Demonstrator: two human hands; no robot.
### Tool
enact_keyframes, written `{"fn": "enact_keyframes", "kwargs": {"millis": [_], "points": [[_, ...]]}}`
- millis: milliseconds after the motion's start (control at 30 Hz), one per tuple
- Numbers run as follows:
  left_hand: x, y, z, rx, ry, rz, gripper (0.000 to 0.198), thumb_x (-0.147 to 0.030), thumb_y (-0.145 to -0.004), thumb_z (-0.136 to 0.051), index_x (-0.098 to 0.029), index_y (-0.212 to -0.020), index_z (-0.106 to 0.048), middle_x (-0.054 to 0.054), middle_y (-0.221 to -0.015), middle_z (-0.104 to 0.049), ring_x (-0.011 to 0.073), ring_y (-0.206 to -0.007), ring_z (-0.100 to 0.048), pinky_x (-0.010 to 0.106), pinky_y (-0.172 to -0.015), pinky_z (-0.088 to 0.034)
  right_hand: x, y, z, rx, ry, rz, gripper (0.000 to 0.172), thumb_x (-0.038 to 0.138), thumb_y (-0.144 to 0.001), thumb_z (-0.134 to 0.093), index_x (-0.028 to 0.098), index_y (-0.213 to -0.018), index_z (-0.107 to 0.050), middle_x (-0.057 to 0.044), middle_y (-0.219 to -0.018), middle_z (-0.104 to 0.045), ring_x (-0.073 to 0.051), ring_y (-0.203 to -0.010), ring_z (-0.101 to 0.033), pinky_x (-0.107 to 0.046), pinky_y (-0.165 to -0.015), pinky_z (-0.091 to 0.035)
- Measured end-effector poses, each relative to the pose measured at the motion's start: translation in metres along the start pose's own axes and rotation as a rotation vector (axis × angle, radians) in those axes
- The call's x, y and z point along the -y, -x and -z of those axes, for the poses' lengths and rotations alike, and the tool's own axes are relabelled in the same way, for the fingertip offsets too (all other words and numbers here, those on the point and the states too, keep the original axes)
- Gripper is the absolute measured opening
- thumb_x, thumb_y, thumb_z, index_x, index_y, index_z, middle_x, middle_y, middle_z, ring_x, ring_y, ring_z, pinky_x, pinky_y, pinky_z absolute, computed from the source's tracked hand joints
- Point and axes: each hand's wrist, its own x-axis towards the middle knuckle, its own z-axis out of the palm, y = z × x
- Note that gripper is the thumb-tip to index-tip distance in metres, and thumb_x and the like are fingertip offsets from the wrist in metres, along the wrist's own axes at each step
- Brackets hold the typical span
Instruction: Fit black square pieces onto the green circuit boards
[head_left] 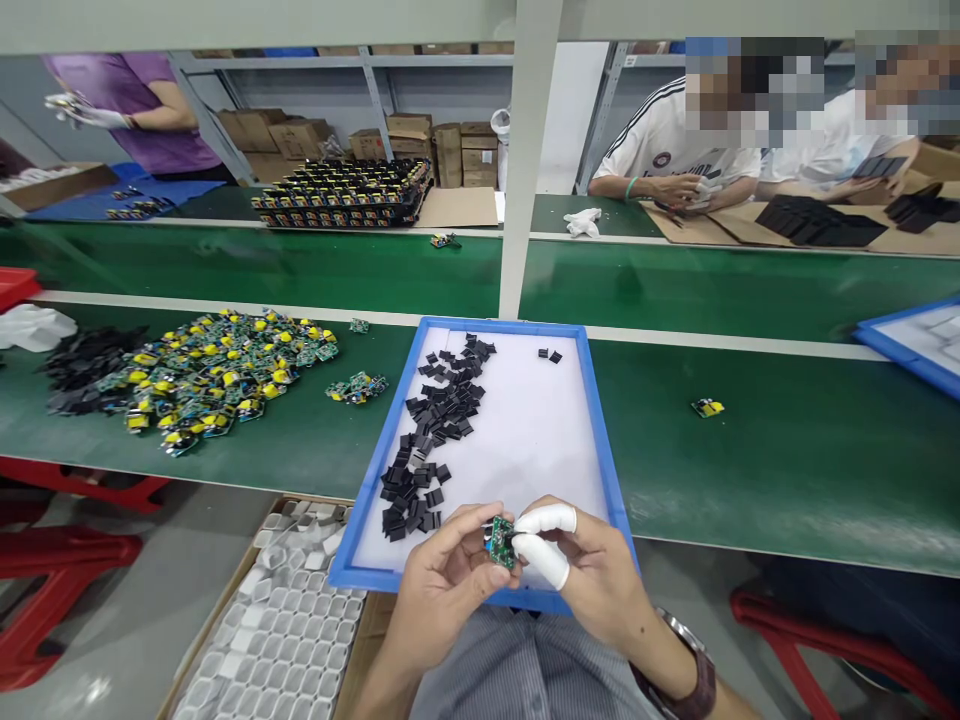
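A board (502,545) is pinched by the left hand (448,575) above the near edge of the tray (606,430), its green face turned to view, presumably for access. White cots (547,518) on the right hand (596,570) are held together at its side; whether anything is clamped there cannot be told. Black pieces (448,405) are heaped leftward, presumably so working room is left.

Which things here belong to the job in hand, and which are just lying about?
Likely job things:
- green circuit board, between left hand and right hand
- black pieces
- blue-rimmed tray

Seemingly lying about:
- crumpled white item
- red stool
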Motion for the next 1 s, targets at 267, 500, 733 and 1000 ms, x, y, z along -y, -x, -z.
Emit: {"fn": "enact_keyframes", "kwargs": {"millis": [267, 500, 733, 1000], "points": [[-0.004, 0.008, -0.018, -0.203, -0.387, -0.177, 0.039, -0.017, -0.075, -0.085, -0.03, -0.112, -0.081, 0.01, -0.112, -0.07, 0.0179, -0.066, -0.07, 0.033, -0.065, -0.063, -0.009, -0.003, 0.003, -0.104, -0.315, -0.269, 0.015, 0.031, -0.083, -0.085, 0.021, -0.091, -0.076, 0.0, -0.078, -0.071, -0.012, -0.066, -0.066, -0.022, -0.065, -0.055], [-0.022, 0.013, -0.037, -0.202, -0.589, -0.331, 0.044, -0.01, -0.077, -0.08, -0.031, -0.116, -0.081, 0.011, -0.105, -0.073, 0.0218, -0.073, -0.072, 0.031, -0.068, -0.061, -0.004, 0.003, 0.006, -0.087, -0.623, -0.475, 0.024, 0.031, -0.074, -0.092, 0.018, -0.087, -0.076, 0.001, -0.065, -0.067, -0.01, -0.055, -0.057, -0.021, -0.056, -0.049], [-0.009, 0.016, -0.034, -0.124, -0.733, -0.605, 0.057, 0.002, -0.085, -0.066, -0.026, -0.135, -0.068, 0.01, -0.11, -0.068, 0.0209, -0.094, -0.071, 0.03, -0.077, -0.063, -0.001, 0.008, 0.002, -0.097, -0.738, -0.563, 0.025, 0.027, -0.07, -0.094, 0.015, -0.085, -0.078, 0.0, -0.063, -0.066, -0.008, -0.052, -0.054, -0.018, -0.051, -0.045], [-0.016, 0.017, -0.025, -0.11, -0.815, -0.639, 0.048, 0.002, -0.086, -0.066, -0.021, -0.128, -0.069, 0.009, -0.117, -0.074, 0.0191, -0.104, -0.074, 0.027, -0.089, -0.064, -0.002, 0.012, -0.003, -0.158, -0.494, -0.333, 0.019, 0.027, -0.077, -0.09, 0.017, -0.084, -0.076, 0.001, -0.065, -0.066, -0.008, -0.051, -0.056, -0.019, -0.051, -0.047]]}}
